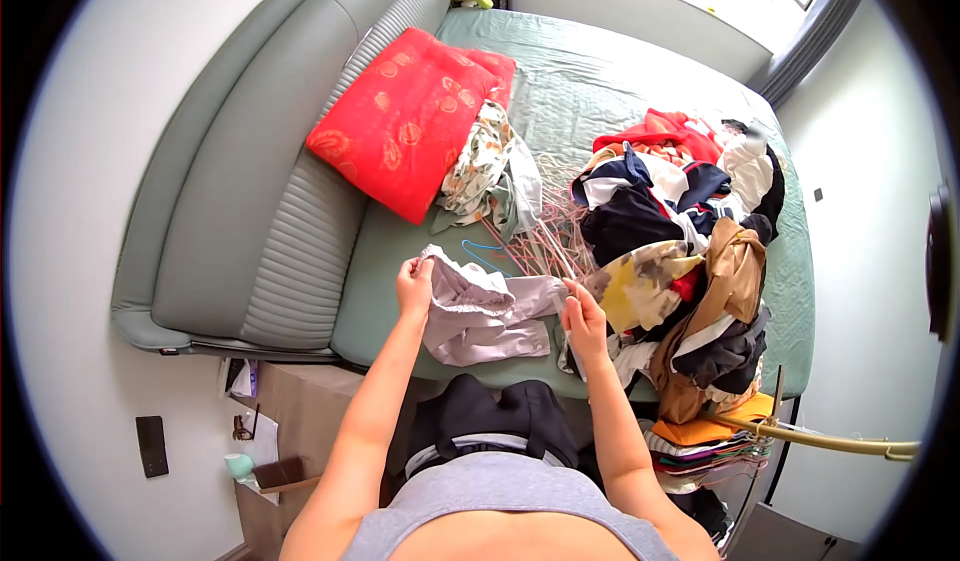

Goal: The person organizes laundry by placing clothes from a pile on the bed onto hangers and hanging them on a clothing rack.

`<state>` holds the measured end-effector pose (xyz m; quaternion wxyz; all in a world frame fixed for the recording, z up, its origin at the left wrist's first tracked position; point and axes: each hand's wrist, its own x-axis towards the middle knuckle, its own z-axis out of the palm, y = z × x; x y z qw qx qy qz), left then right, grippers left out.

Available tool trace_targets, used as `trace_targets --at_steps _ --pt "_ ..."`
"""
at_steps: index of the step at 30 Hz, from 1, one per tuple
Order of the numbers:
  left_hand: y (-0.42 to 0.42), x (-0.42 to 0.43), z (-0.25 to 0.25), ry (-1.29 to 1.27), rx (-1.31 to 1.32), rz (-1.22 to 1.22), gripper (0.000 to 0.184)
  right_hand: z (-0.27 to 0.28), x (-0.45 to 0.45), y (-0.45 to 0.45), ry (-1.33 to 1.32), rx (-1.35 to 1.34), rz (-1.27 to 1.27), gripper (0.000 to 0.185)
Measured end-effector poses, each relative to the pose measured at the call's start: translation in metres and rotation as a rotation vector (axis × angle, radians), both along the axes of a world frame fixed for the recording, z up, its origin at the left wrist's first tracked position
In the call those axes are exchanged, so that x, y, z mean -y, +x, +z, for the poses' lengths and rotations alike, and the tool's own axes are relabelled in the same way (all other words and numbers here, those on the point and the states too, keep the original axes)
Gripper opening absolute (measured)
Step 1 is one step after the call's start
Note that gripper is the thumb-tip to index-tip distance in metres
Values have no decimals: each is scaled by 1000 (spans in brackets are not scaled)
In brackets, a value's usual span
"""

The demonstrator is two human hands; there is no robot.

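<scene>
Light grey-pink pants (480, 326) with a gathered elastic waist are spread over the near edge of the bed. My left hand (415, 286) is closed on the waistband at its left end. My right hand (583, 318) is closed at the right side of the pants, pinching a thin pale strip that looks like a cord or hanger part; exactly what it grips is too small to tell. Behind the pants lies a tangle of pink and white hangers (545, 231), with a blue hanger (485, 251) near my left hand.
A large pile of clothes (680, 211) covers the bed's right side. A red cushion (410, 121) and floral cloth (480, 166) lie by the grey headboard (250, 161). A brass-coloured rack bar (830, 441) and hung clothes (710, 446) stand at the lower right.
</scene>
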<state>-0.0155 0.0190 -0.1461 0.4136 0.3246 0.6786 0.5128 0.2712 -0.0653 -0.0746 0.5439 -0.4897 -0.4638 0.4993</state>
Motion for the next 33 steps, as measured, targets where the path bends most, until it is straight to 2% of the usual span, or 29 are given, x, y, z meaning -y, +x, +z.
trace_targets --at_steps 1,4,11,18,23,24,27,29,31,32,33 --pt "-3 -1 0 16 -46 5 31 -2 6 3 -15 237 -9 24" --pt "-10 -7 2 54 -170 30 33 -6 21 4 131 437 25 18" --pt "-21 -24 6 24 -384 3 36 31 62 -3 -49 257 201 18" --pt "-4 3 52 189 -715 -164 32 48 70 -17 2 320 171 17" --pt "23 22 71 339 -715 -290 36 45 54 -25 -56 379 274 18" --pt "31 25 74 369 -689 -322 36 49 50 -30 0 423 274 18" --pt "49 41 86 346 -734 -491 38 47 42 -42 112 502 101 18" --pt "50 44 88 417 -685 -615 39 48 36 -34 262 688 -52 16" --pt "45 43 97 570 -748 -776 38 40 29 -20 410 764 -216 15" --pt "40 43 104 647 -778 -858 37 39 29 -11 392 742 -259 13" --pt "36 41 111 609 -925 -907 34 40 28 -4 434 766 -294 14"
